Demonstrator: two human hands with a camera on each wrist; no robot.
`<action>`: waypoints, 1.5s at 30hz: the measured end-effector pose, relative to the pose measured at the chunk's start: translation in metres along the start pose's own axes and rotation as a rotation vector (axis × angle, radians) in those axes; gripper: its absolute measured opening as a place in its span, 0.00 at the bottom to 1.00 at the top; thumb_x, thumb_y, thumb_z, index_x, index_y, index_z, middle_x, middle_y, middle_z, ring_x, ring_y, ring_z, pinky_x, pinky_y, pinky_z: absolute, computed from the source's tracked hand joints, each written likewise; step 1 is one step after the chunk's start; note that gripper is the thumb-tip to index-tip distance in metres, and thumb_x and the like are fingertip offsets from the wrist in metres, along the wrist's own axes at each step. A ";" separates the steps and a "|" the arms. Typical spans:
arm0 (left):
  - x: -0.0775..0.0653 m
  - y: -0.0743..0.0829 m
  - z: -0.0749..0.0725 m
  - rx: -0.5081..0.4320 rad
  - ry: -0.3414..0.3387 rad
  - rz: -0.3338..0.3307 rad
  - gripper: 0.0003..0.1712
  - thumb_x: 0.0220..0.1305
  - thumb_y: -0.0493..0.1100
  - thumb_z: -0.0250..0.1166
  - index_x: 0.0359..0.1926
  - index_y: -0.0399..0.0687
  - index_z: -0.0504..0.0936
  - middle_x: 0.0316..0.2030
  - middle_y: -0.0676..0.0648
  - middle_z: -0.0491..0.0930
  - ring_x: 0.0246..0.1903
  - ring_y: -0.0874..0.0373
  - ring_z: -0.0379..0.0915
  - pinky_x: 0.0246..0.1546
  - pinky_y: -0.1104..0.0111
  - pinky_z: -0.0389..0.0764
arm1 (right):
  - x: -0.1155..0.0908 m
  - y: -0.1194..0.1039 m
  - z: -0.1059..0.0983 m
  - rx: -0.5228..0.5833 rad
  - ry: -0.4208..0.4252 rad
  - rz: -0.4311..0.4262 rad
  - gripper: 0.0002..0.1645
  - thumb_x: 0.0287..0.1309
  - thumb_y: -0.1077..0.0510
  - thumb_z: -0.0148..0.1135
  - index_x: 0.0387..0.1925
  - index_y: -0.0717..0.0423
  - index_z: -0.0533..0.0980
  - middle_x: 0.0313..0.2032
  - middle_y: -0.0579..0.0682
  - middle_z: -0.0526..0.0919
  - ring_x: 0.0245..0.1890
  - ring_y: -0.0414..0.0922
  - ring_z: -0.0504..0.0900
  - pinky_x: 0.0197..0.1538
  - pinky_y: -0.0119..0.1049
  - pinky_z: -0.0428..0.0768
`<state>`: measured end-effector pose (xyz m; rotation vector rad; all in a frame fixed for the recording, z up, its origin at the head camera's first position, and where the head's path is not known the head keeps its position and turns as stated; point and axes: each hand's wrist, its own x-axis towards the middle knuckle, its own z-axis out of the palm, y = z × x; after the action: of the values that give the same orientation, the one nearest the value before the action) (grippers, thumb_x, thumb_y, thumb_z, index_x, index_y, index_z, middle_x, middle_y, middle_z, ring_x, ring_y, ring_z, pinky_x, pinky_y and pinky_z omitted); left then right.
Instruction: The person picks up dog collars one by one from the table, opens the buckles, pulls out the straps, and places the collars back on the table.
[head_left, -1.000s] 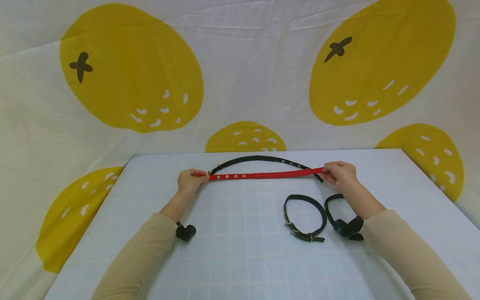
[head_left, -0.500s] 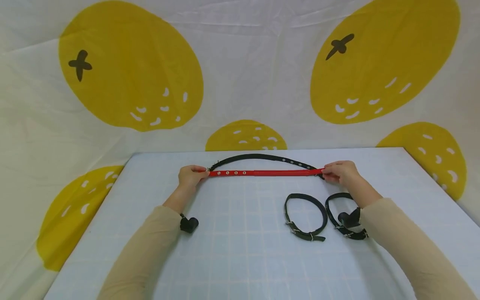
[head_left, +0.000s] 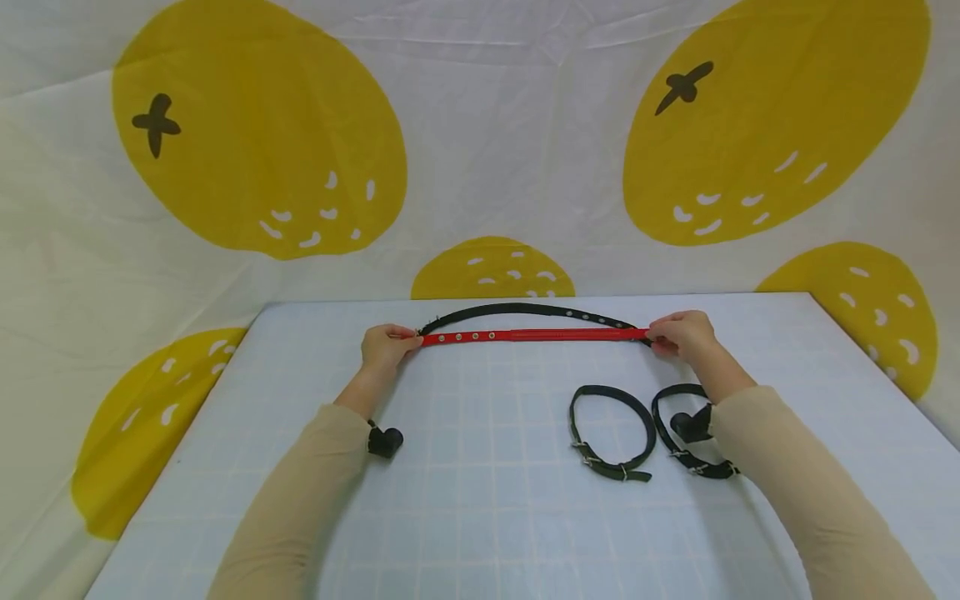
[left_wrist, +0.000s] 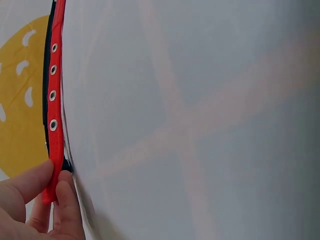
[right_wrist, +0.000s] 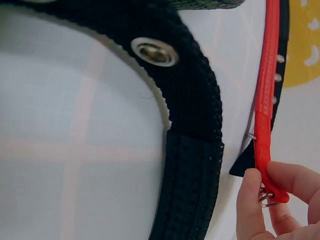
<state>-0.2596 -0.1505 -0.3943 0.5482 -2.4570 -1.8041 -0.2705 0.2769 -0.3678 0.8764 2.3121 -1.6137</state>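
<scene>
A red collar (head_left: 555, 335) with metal eyelets stretches straight between my two hands. My left hand (head_left: 385, 346) pinches its eyelet end, which shows close up in the left wrist view between thumb and fingers (left_wrist: 70, 200). The buckle end is pinched by my right hand (head_left: 684, 332); a metal ring shows there in the right wrist view. Just behind the red strap, a black collar (head_left: 517, 308) lies unfastened in a shallow arc along the far side of the table, its ends close to my hands.
A buckled black collar (head_left: 647, 417) forms a loop right of centre. Beside it another black collar (head_left: 662, 429) lies partly hidden by my right sleeve and wrist camera. The table (head_left: 480, 517) ends at a white cloth backdrop (head_left: 510, 150) with yellow fruit shapes.
Both hands have shifted slightly away toward the far edge, carrying the red collar closer alongside the black arc. The red strap now runs straighter and more level.
</scene>
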 end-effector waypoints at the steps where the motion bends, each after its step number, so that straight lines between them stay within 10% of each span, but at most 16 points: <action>1: -0.001 0.000 -0.001 0.006 -0.009 0.002 0.12 0.52 0.32 0.69 0.40 0.32 0.81 0.33 0.45 0.77 0.28 0.60 0.69 0.27 0.78 0.73 | 0.000 0.000 -0.001 -0.010 -0.006 0.011 0.23 0.57 0.64 0.60 0.55 0.63 0.70 0.47 0.59 0.72 0.24 0.41 0.77 0.34 0.28 0.79; 31: 0.010 0.004 0.001 0.014 -0.024 -0.005 0.12 0.56 0.34 0.67 0.41 0.32 0.79 0.46 0.40 0.72 0.32 0.58 0.70 0.27 0.80 0.73 | 0.001 -0.003 -0.002 -0.128 -0.069 -0.137 0.22 0.61 0.58 0.59 0.53 0.64 0.69 0.44 0.59 0.71 0.29 0.44 0.76 0.36 0.29 0.80; 45: 0.006 0.002 -0.014 0.121 -0.152 0.005 0.16 0.57 0.40 0.67 0.45 0.36 0.78 0.33 0.44 0.77 0.27 0.60 0.70 0.27 0.75 0.72 | -0.003 -0.001 -0.008 -0.309 -0.106 -0.210 0.27 0.60 0.51 0.59 0.56 0.64 0.67 0.48 0.62 0.71 0.39 0.51 0.75 0.45 0.37 0.78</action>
<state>-0.2620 -0.1649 -0.3891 0.4254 -2.6787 -1.7656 -0.2677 0.2828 -0.3623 0.4828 2.5524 -1.2823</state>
